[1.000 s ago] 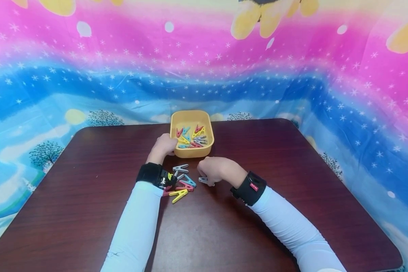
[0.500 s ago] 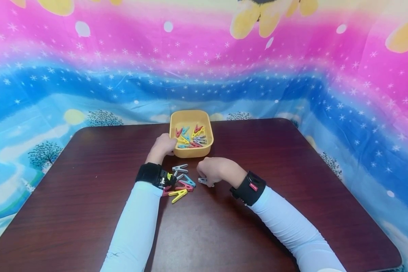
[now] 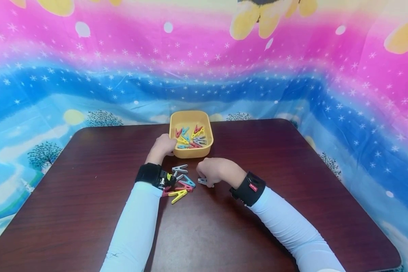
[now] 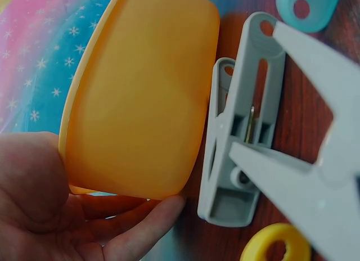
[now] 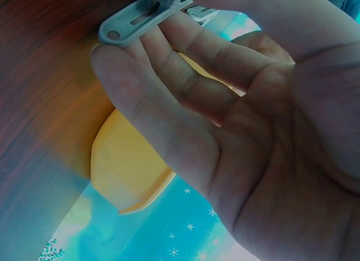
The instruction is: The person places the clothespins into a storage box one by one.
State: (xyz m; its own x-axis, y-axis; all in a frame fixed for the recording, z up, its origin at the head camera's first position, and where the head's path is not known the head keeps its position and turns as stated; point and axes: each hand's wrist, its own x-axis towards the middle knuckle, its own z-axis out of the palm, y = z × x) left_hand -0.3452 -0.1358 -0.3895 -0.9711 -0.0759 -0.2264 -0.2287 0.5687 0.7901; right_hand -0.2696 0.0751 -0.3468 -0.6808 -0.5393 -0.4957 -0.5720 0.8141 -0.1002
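Note:
My left hand (image 3: 162,146) grips the near left side of a yellow plastic bin (image 3: 192,153). In the left wrist view its thumb lies at the rim and its fingers reach along the outer wall. Several red, blue, yellow and grey clothespins lie inside the bin. Just in front of it, my right hand (image 3: 217,170) pinches a grey clothespin (image 3: 202,181) low over the table. The right wrist view shows that grey clothespin (image 5: 132,26) at the fingertips. Between the hands lies a loose pile with a grey clothespin (image 3: 180,168), a blue clothespin (image 3: 189,181) and a yellow clothespin (image 3: 178,195).
A dark reddish-brown table (image 3: 275,189) with rounded corners bears everything. Behind it hangs a printed cloth (image 3: 149,90), close to the bin's far end. The left wrist strap (image 3: 149,173) hides part of the clothespin pile, including a red one.

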